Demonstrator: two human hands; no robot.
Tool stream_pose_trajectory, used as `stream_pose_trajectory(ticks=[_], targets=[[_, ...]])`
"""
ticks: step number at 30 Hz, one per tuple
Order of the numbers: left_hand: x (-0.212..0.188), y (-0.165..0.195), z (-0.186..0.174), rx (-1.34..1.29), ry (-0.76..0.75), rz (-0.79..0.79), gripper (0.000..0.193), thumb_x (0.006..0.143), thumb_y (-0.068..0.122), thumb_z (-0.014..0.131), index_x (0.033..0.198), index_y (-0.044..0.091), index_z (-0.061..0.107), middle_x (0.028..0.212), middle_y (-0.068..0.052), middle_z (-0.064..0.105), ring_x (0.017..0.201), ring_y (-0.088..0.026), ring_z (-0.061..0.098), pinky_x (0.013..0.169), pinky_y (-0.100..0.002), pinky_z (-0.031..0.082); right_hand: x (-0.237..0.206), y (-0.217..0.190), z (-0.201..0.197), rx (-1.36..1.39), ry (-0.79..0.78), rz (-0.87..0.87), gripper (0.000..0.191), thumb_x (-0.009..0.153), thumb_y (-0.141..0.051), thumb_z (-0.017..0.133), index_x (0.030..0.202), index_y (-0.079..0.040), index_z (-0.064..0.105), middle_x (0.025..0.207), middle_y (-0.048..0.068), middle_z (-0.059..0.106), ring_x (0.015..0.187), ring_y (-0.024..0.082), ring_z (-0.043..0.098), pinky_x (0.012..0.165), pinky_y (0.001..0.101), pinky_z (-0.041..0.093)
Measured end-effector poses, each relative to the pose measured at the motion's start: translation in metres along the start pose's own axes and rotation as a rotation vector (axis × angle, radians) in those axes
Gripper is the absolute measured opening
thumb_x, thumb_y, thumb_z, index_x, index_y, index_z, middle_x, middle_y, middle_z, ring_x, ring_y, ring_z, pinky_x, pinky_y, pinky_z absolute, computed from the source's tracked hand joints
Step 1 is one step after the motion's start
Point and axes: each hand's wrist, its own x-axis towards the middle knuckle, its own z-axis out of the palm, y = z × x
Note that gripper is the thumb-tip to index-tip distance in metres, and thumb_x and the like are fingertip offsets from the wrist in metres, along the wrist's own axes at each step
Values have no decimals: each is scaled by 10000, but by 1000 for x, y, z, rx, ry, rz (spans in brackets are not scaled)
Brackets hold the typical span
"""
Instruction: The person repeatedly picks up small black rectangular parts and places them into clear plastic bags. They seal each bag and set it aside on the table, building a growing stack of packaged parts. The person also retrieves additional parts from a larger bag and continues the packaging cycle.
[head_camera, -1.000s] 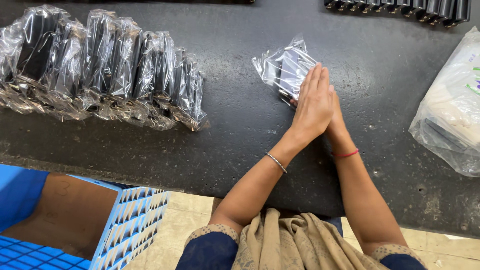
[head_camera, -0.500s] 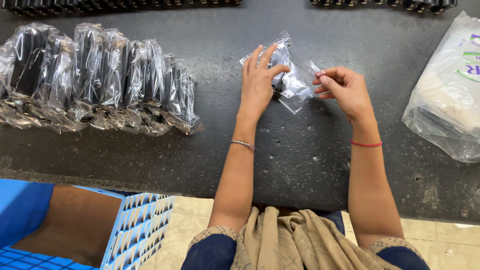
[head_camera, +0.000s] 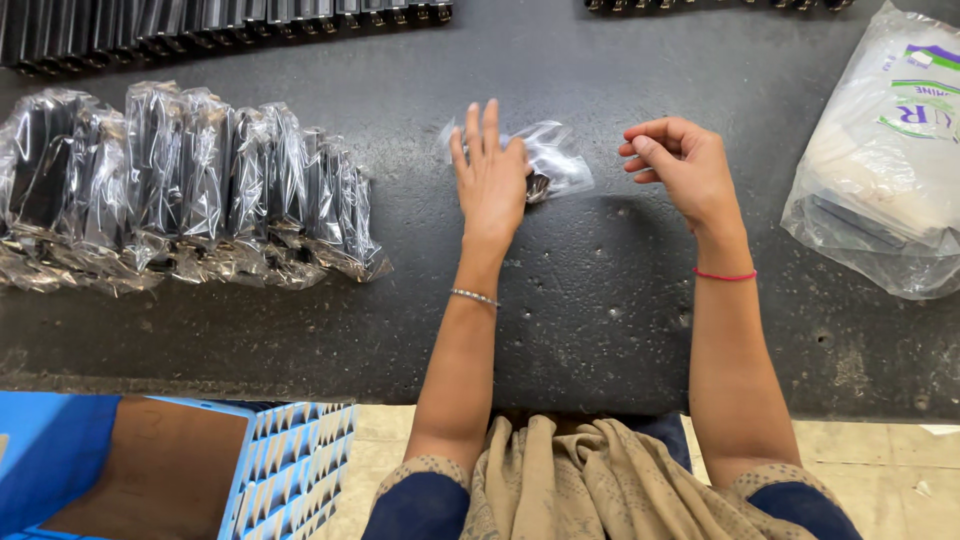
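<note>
My left hand (head_camera: 490, 175) lies flat, fingers spread, on a small clear plastic bag (head_camera: 555, 160) holding a dark part, pressing it onto the dark table (head_camera: 600, 290). My right hand (head_camera: 685, 165) hovers just right of the bag, fingers loosely curled and holding nothing, apart from the bag. A thin bracelet sits on my left wrist and a red thread on my right.
A row of several bagged dark parts (head_camera: 190, 190) leans together at the left. Unbagged dark parts (head_camera: 220, 25) line the far edge. A large clear bag of flat packets (head_camera: 880, 160) lies at the right. A blue crate (head_camera: 290, 460) stands below the table's front edge.
Both hands first pressed together on the bag, then separated. The bag now lies flat under my left palm, further left, and my right hand has let go of it.
</note>
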Motion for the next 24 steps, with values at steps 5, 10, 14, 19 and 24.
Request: stream_pose_trajectory(ticks=[5, 10, 14, 19, 24], targets=[[-12, 14, 4, -62, -178, -155, 285, 1009, 316, 629, 1104, 62, 720, 1278, -146, 590, 1262, -331, 515, 1088, -498, 397, 1, 2, 1, -11, -5, -9, 178, 1017, -106, 632, 1146, -13, 712, 1028, 91, 754, 885, 130, 720, 739, 252, 588], [-16, 43, 5, -200, -208, -107, 327, 1017, 369, 617, 1048, 63, 727, 1155, -144, 621, 1082, -346, 634, 896, -507, 533, 1, 4, 4, -28, -21, -11, 184, 1012, -116, 637, 1144, -11, 710, 1032, 82, 754, 883, 126, 721, 738, 251, 588], [-7, 30, -12, -362, -180, -356, 454, 978, 446, 526, 1186, 50, 602, 1226, -157, 576, 964, -306, 689, 838, -463, 567, -2, 5, 5, -125, 34, 11, 193, 1007, -135, 646, 1129, -3, 718, 1006, 87, 749, 865, 129, 717, 722, 256, 595], [-1, 2, -24, -365, -12, -359, 846, 933, 649, 661, 1344, -69, 484, 1277, -292, 546, 1113, -428, 623, 881, -523, 529, -2, 8, 5, -230, 0, 130, 252, 996, -193, 677, 1136, 13, 713, 982, 100, 740, 845, 153, 723, 716, 272, 600], [-3, 17, 1, -379, -256, -375, 885, 728, 665, 788, 1271, -2, 579, 1186, -196, 663, 1107, -337, 669, 893, -464, 537, -1, 12, 9, -266, -52, 184, 284, 982, -216, 680, 1151, 10, 708, 1021, 104, 737, 880, 149, 726, 746, 279, 615]])
